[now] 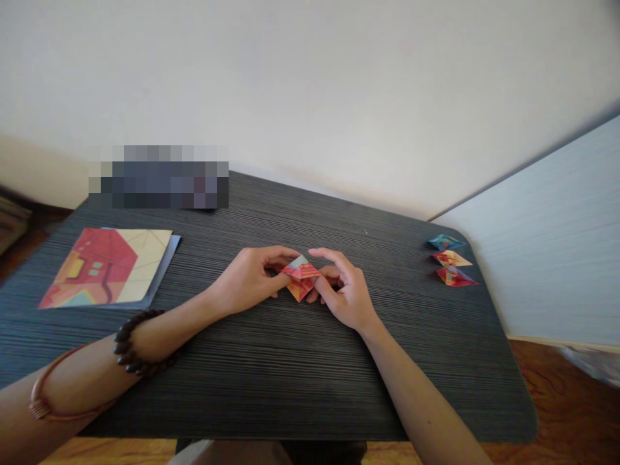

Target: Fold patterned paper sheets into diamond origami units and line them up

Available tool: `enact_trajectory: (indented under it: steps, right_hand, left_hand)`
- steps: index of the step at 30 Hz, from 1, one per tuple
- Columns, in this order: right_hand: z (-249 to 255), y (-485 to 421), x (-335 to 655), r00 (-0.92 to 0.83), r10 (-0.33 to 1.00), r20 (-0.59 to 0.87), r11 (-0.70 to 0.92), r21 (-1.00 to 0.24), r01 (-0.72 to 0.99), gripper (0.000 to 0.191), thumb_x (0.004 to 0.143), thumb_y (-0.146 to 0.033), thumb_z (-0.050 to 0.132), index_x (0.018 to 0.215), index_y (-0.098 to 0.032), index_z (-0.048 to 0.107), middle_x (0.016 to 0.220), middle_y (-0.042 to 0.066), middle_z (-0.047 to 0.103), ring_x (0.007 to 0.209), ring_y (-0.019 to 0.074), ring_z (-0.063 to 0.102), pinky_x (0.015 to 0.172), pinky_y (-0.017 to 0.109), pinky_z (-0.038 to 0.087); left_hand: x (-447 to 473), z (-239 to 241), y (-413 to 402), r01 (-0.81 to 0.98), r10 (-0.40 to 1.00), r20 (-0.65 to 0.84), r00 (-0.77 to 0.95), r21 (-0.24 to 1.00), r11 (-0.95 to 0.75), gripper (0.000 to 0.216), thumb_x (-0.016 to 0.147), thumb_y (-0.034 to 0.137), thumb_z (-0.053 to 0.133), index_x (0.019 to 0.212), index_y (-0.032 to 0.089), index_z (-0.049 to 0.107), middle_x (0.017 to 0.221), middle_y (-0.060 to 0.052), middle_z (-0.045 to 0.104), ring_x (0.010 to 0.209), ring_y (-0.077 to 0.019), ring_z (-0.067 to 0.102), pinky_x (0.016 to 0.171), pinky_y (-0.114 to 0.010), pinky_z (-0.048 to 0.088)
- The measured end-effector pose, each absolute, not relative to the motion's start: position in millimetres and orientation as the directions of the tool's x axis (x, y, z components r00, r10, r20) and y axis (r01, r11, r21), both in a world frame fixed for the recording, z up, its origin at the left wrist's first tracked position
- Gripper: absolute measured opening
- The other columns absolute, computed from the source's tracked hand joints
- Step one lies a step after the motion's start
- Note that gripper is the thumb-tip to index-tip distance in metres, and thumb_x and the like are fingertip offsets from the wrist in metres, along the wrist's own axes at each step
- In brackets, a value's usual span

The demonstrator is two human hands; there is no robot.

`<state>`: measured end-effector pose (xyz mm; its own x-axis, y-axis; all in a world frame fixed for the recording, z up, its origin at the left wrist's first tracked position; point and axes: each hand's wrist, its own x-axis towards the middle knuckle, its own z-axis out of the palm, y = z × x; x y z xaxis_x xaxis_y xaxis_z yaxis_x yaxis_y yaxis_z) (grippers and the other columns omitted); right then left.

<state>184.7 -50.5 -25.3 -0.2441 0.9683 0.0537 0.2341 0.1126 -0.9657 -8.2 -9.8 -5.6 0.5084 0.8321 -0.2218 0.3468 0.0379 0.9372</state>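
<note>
Between my two hands is a small folded paper piece [301,278], diamond-shaped, in red and orange with a pale grey-blue tip. My left hand [252,278] pinches its left corner, the thumb lying on the near side. On the right corner, my right hand [343,287] grips with thumb and curled fingers, while its index finger arches above the top tip. Both hands are low over the dark table's middle. The undersides of the paper and some fingertips are hidden.
Flat sheets of printed paper [106,268] lie stacked at the table's left. Three folded paper pieces, blue [446,242], yellow-orange [452,258] and red [456,277], form a column near the right edge. A blurred-out patch [165,181] covers something at the back left. A wall borders the dark table [271,387].
</note>
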Motion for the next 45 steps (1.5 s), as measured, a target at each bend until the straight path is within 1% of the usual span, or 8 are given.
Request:
enact_trajectory:
  steps: [3,7,13,18,22,32,38,45]
  right_hand:
    - [-24.5,-49.7,186.6,-0.295,0.953,0.073,0.135,-0.971,0.196,0.028,0.089,-0.028,0.051,0.116,-0.026,0.054,0.079,0.0,0.069,0.056,0.0111,0.067,0.046,0.021,0.049]
    - [-24.0,-48.9,188.7,-0.305,0.948,0.089,0.133,-0.983,0.129,0.025,0.089,-0.029,0.052,0.113,-0.025,0.057,0.084,0.0,0.07,0.056,0.0106,0.066,0.045,0.021,0.048]
    - [-26.7,-48.2,189.1,-0.302,0.948,0.103,0.131,-0.989,0.074,0.025,0.089,-0.029,0.052,0.113,-0.024,0.057,0.088,0.002,0.07,0.057,0.0098,0.066,0.045,0.019,0.047]
    - [-27.1,-48.0,187.8,-0.282,0.956,0.086,0.114,-0.99,0.083,0.026,0.09,-0.033,0.051,0.113,-0.024,0.057,0.082,0.001,0.068,0.057,0.0105,0.066,0.044,0.019,0.047]
    - [-26.9,-48.2,188.1,-0.285,0.955,0.079,0.118,-0.985,0.122,0.026,0.09,-0.034,0.05,0.112,-0.023,0.058,0.083,0.002,0.068,0.056,0.0107,0.066,0.045,0.02,0.048]
    - [-23.9,-48.8,187.1,-0.265,0.963,0.046,0.082,-0.988,0.128,0.026,0.089,-0.036,0.051,0.111,-0.024,0.056,0.078,0.0,0.068,0.056,0.0112,0.066,0.045,0.02,0.049]
    - [-24.2,-48.6,185.0,-0.226,0.974,-0.015,0.023,-0.986,0.162,0.035,0.087,-0.036,0.054,0.119,-0.026,0.043,0.075,-0.001,0.068,0.053,0.0123,0.065,0.041,0.02,0.047]
    - [-25.5,-49.1,185.1,-0.222,0.975,-0.022,0.015,-0.986,0.164,0.036,0.088,-0.035,0.054,0.12,-0.027,0.04,0.073,-0.001,0.068,0.051,0.0124,0.064,0.041,0.021,0.046]
  left_hand:
    - [-9.4,-3.6,-8.6,0.305,0.819,-0.208,0.535,0.951,0.043,0.037,0.081,0.026,0.057,0.117,0.015,0.059,0.096,-0.006,0.071,0.075,-0.0165,0.067,0.053,-0.021,0.054]
    - [-12.4,-2.5,-2.6,0.167,0.746,-0.251,0.616,0.968,0.187,0.042,0.083,0.03,0.058,0.122,0.014,0.054,0.092,-0.007,0.072,0.071,-0.0158,0.067,0.059,-0.025,0.056]
    - [-17.1,-3.5,3.4,0.007,0.676,-0.279,0.682,0.927,0.375,0.041,0.083,0.024,0.059,0.124,0.019,0.053,0.103,-0.007,0.07,0.089,-0.0175,0.067,0.084,-0.033,0.053]
    - [-19.3,-0.8,4.9,-0.077,0.65,-0.292,0.702,0.876,0.476,0.037,0.082,0.023,0.057,0.119,0.016,0.056,0.108,-0.012,0.067,0.093,-0.0226,0.065,0.085,-0.04,0.053]
    - [-18.9,-1.5,5.3,-0.064,0.668,-0.298,0.682,0.885,0.461,0.034,0.085,0.027,0.056,0.116,0.015,0.058,0.103,-0.011,0.068,0.091,-0.021,0.065,0.084,-0.039,0.053]
    - [-17.3,-4.6,4.6,-0.025,0.684,-0.296,0.667,0.908,0.418,0.035,0.082,0.022,0.063,0.116,0.017,0.058,0.099,-0.006,0.07,0.083,-0.0127,0.066,0.081,-0.028,0.053]
    - [-15.2,-3.9,3.7,0.003,0.694,-0.318,0.646,0.91,0.414,0.037,0.079,0.022,0.066,0.115,0.018,0.06,0.101,-0.006,0.071,0.081,-0.0131,0.067,0.079,-0.028,0.054]
    - [-14.2,-6.5,4.1,0.058,0.713,-0.324,0.622,0.927,0.371,0.037,0.077,0.027,0.068,0.113,0.019,0.064,0.097,-0.005,0.073,0.08,-0.0138,0.068,0.074,-0.024,0.055]
